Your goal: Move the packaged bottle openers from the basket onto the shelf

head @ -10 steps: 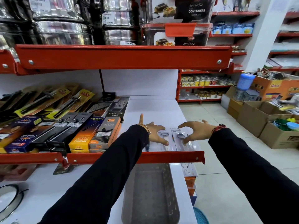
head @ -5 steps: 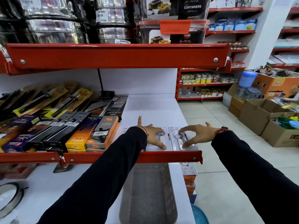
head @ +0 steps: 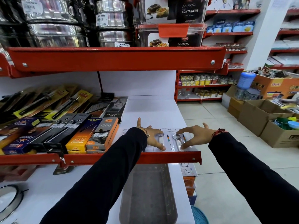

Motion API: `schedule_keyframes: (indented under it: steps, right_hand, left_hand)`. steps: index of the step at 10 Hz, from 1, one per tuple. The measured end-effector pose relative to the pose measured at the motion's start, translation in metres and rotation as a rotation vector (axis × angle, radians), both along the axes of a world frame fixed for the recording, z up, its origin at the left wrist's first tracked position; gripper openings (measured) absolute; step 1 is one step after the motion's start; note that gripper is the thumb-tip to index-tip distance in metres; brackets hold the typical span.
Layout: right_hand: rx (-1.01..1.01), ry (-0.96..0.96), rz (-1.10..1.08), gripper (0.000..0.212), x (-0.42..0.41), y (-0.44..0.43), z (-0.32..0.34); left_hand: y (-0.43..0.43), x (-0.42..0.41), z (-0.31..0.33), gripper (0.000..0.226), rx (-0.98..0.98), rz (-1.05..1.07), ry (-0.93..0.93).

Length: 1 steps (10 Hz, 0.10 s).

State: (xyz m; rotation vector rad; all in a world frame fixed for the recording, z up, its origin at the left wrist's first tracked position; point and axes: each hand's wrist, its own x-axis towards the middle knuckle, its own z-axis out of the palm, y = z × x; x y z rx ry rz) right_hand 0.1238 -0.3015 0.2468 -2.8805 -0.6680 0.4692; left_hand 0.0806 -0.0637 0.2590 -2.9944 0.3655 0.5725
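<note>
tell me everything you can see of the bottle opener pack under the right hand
The pack is a white card with a clear blister holding a shiny metal opener, its round head toward the back of the shelf. A coloured stripe runs along the card. It lies flat at the shelf's front right corner, just behind the red lip, beside a second pack. The right hand arches over it, fingertips pressing on it.

Two hands [head: 153, 136], two packaged bottle openers [head: 178, 141] on the shelf [head: 161, 110], one grey basket [head: 148, 194]

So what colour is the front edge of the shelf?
Red-orange, clearest in the head view: shelf front edge.
</note>
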Motion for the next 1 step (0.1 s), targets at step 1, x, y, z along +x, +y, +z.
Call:
schedule_keyframes:
  steps: [1]
  right_hand:
    - [0.117, -0.130, -0.026, 0.073, -0.0004, -0.0011, -0.0040]
  left_hand:
    - [0.0029, -0.0026, 0.0009, 0.091, -0.044, 0.017, -0.091]
